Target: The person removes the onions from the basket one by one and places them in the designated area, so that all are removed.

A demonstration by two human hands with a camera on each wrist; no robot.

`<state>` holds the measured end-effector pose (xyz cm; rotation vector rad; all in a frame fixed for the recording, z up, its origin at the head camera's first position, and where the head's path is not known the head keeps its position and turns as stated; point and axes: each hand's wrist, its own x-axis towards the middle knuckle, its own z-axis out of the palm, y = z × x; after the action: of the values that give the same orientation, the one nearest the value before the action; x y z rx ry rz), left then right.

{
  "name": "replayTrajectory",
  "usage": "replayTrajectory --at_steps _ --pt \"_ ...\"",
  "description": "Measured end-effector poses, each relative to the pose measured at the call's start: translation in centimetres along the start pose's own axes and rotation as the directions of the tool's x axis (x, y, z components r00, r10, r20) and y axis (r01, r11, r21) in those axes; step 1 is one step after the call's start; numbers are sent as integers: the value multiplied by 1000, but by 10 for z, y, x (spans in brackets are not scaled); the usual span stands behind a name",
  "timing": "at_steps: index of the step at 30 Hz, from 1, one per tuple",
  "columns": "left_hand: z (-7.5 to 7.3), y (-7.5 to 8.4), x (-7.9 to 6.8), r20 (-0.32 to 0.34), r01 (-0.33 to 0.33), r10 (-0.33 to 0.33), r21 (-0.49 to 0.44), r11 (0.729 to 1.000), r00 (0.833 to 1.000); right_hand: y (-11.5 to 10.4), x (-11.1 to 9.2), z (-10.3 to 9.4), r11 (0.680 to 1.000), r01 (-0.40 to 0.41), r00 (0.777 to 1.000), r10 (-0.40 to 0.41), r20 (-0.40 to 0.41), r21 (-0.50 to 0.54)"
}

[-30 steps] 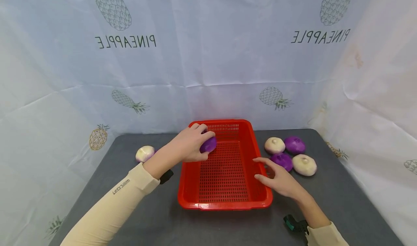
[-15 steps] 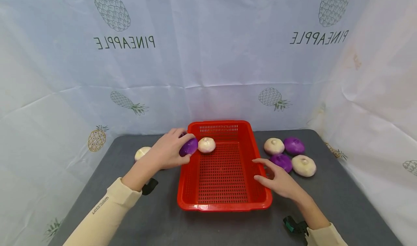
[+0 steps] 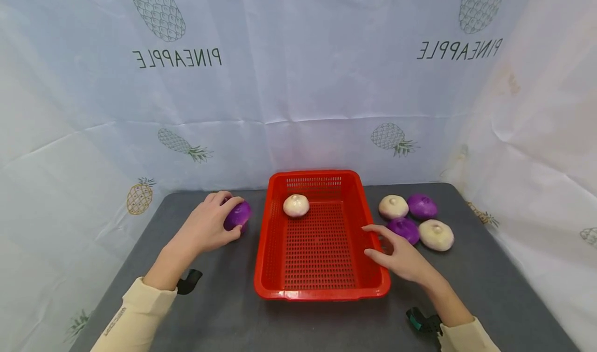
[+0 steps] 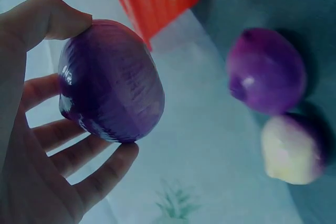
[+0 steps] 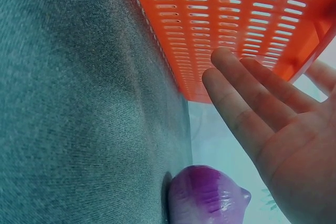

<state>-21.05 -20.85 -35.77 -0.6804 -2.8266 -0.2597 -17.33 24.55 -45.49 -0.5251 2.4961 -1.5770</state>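
Observation:
My left hand (image 3: 207, 225) holds a glossy purple onion (image 3: 239, 215) to the left of the red basket (image 3: 322, 295). In the left wrist view the thumb and fingers (image 4: 97, 182) curl round that onion (image 4: 113, 82). A whitish onion (image 3: 296, 206) sits inside the basket, near its back left corner. At the basket's right side, my right hand (image 3: 401, 256) has its thumb and index finger reaching over the rim. The right wrist view shows the other fingers (image 5: 252, 95) nearly straight along the outside of the slotted wall (image 5: 210, 30).
To the right of the basket lie two pale onions (image 3: 393, 207) (image 3: 436, 235) and two purple ones (image 3: 422, 207) (image 3: 403, 230). The left wrist view shows another purple onion (image 4: 268, 72) and a white-and-purple one (image 4: 291, 150) on the dark tabletop (image 3: 308, 326). A pineapple-printed sheet (image 3: 317, 82) hangs behind.
My left hand has moved left with the purple onion, from over the basket to beside it. The whitish onion in the basket has come into sight. My right hand has stayed put.

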Motion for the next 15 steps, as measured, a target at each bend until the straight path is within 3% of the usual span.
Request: replayTrajectory --at_steps 15 --pt "23 -37 -35 4 101 -101 24 995 995 -1 0 -1 1000 2 1000 -2 3 11"
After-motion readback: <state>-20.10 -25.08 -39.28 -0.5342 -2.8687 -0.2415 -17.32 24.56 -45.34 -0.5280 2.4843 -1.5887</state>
